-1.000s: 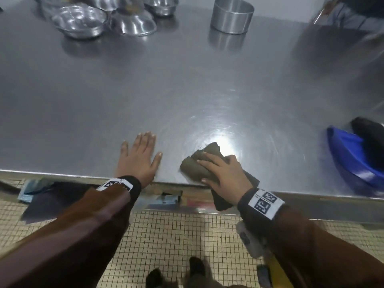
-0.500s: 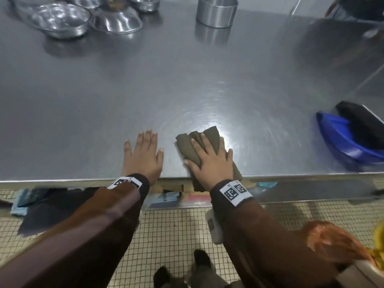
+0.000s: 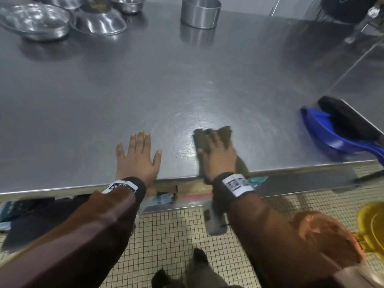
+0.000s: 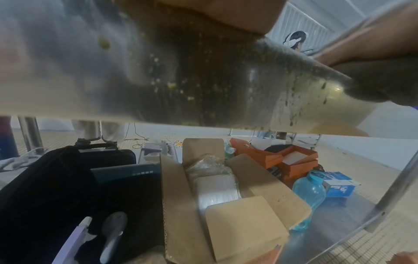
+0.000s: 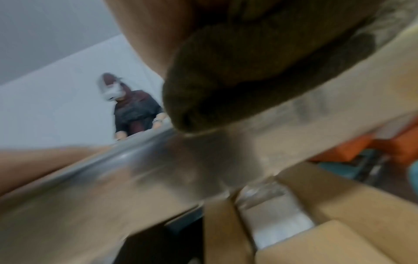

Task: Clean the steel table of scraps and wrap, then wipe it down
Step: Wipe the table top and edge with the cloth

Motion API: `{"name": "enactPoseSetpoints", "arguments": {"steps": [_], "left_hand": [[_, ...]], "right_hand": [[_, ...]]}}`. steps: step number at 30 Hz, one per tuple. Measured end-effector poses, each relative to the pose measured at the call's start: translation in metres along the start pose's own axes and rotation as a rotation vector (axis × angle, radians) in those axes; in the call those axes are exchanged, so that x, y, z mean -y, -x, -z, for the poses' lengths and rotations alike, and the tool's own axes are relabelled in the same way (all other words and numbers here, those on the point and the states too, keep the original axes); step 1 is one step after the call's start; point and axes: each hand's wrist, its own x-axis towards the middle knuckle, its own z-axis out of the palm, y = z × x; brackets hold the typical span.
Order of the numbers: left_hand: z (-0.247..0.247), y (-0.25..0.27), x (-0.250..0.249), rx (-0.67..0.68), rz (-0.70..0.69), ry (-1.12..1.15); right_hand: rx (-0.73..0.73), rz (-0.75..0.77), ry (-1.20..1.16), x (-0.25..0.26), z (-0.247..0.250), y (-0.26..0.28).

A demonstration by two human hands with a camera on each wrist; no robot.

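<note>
Head view: scuffed steel table (image 3: 145, 84), tiled floor (image 3: 170, 235).

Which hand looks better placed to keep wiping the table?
The right hand: it already presses the brown cloth onto the steel table. The left hand lies flat, holding nothing.

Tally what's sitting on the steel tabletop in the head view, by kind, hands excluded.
Steel bowls at the far left, some cut off by the frame: 4
Steel round tin: 1
Brown cloth: 1
Blue dustpan: 1
Black brush on the dustpan: 1
Total: 8
</note>
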Motion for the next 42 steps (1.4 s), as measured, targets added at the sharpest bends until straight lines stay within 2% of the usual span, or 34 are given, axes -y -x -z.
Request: {"name": "enactPoseSetpoints", "arguments": {"steps": [3, 5, 6, 9, 11, 14, 17, 20, 23, 27, 30, 31, 33, 34, 35, 37, 39, 42], "left_hand": [[0.000, 0.000, 0.000, -0.004, 0.003, 0.015], [0.001, 0.001, 0.000, 0.001, 0.002, 0.031], [0.001, 0.001, 0.000, 0.002, 0.003, 0.036], [0.002, 0.003, 0.000, 0.004, 0.005, 0.041], [0.002, 0.003, 0.001, 0.003, 0.006, 0.039], [0.001, 0.002, 0.000, 0.003, 0.011, 0.037], [0.000, 0.002, 0.000, -0.004, 0.021, 0.033], [-0.001, 0.001, 0.000, -0.003, 0.021, 0.034], [-0.001, 0.001, 0.000, -0.004, 0.022, 0.024], [-0.001, 0.002, 0.000, -0.003, 0.028, 0.017], [0.000, 0.002, -0.001, -0.002, 0.029, 0.016], [0.001, 0.002, -0.001, -0.003, 0.028, 0.016], [0.001, 0.001, -0.001, 0.000, 0.030, 0.018], [0.001, 0.001, -0.001, 0.005, 0.033, 0.013], [0.001, 0.002, -0.001, 0.009, 0.034, 0.003], [0.002, 0.001, -0.001, 0.011, 0.035, -0.002], [0.001, 0.001, -0.002, 0.001, 0.039, 0.005], [0.000, 0.001, -0.001, -0.013, 0.031, 0.024]], "right_hand": [[0.049, 0.269, 0.100, 0.024, -0.014, 0.035], [0.063, 0.380, 0.142, 0.003, -0.012, 0.038], [0.061, 0.382, 0.145, -0.018, -0.009, 0.031], [-0.018, 0.209, 0.101, -0.087, 0.010, -0.006], [-0.058, 0.098, 0.029, -0.115, 0.029, -0.035], [-0.008, -0.053, -0.099, -0.105, 0.044, -0.073], [0.025, -0.087, -0.029, -0.067, 0.034, -0.076], [0.057, 0.033, 0.014, -0.034, 0.023, -0.046], [0.076, 0.223, 0.087, -0.017, 0.016, -0.010], [0.147, 0.508, 0.160, -0.040, 0.012, 0.035], [0.244, 0.567, 0.104, -0.063, 0.036, 0.030], [0.227, 0.553, -0.018, -0.065, 0.045, 0.021], [0.100, 0.465, -0.267, -0.056, 0.060, -0.004], [0.050, 0.409, -0.299, -0.044, 0.061, -0.018], [0.055, 0.329, -0.252, -0.030, 0.057, -0.029], [0.192, 0.193, -0.043, -0.001, 0.037, -0.040], [0.230, 0.170, 0.099, 0.014, 0.015, -0.043], [0.185, 0.185, 0.087, 0.020, 0.005, -0.033]]}}
